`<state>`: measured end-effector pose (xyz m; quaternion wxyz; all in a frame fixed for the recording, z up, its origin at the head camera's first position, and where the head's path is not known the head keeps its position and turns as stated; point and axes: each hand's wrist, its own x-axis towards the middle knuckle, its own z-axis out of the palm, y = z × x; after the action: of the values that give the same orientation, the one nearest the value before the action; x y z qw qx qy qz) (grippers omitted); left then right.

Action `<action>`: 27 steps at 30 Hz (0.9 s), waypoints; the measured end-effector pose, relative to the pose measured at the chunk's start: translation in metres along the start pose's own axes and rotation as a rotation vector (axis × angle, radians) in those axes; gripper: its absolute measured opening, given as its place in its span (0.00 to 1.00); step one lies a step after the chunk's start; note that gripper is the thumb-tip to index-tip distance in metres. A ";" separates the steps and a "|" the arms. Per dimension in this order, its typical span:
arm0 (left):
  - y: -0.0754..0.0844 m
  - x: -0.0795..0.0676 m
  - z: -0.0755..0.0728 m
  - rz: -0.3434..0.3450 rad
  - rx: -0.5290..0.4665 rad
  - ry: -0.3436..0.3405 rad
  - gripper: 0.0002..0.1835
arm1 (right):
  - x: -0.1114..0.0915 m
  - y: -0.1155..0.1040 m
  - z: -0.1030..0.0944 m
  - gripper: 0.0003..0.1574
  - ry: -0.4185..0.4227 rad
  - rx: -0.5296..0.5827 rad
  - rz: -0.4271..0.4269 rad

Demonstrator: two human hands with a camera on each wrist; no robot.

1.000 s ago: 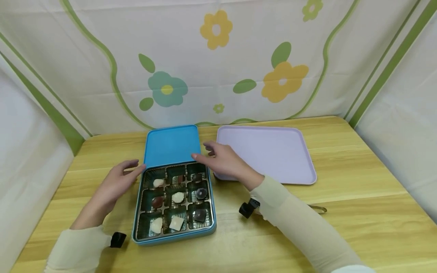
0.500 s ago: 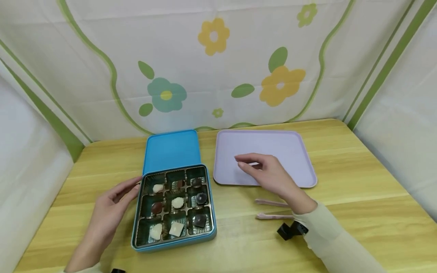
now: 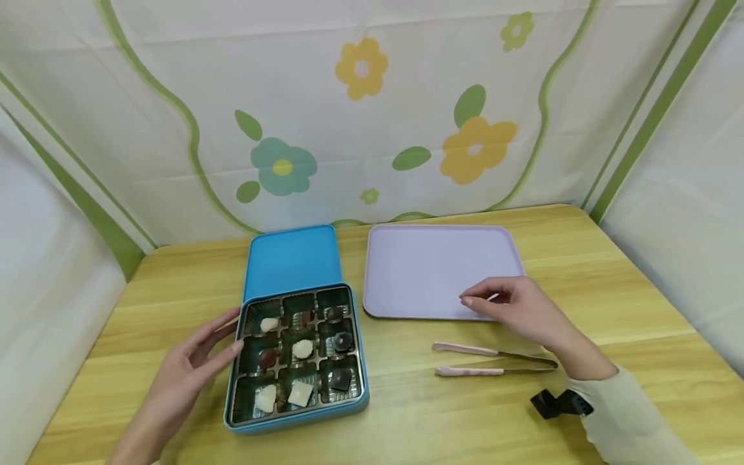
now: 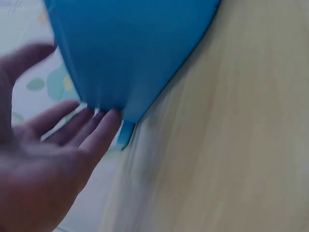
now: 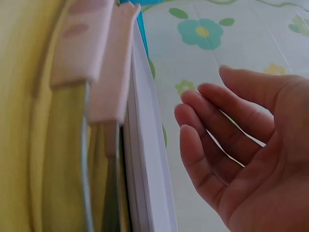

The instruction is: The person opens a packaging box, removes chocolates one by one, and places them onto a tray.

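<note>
A blue tin (image 3: 296,413) of chocolates lies open at the left, with one piece in each compartment of its dark plastic insert. In the head view my left hand (image 3: 183,371) is at the tin's left side, its thumb by the rim. The left wrist view shows the fingertips (image 4: 112,121) against the tin's side. My right hand (image 3: 529,316) hovers over the front right corner of a lilac tray (image 3: 430,271), fingers loosely bent and holding nothing. Pink-tipped tongs (image 3: 469,371) lie spread on the table below that hand.
The blue lid (image 3: 293,258) lies behind the tin, beside the tray. A flower-printed cloth (image 3: 372,129) hangs along the back edge of the wooden table (image 3: 401,426), with white cloth at both sides.
My right hand has moved right, from above the lid's edge across the tray, uncovering the tongs. My left hand has come in against the tin's left side. The head view has shifted slightly.
</note>
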<state>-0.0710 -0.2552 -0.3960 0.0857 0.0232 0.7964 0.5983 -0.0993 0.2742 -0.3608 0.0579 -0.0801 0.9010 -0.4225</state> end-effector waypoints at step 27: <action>-0.023 -0.021 -0.005 0.189 0.054 -0.391 0.81 | -0.007 0.013 -0.020 0.07 -0.166 -0.165 -0.126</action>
<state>-0.0500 -0.2698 -0.4145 0.1813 0.2158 0.7747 0.5661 -0.0968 0.2993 -0.3581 0.0985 -0.1756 0.9181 -0.3415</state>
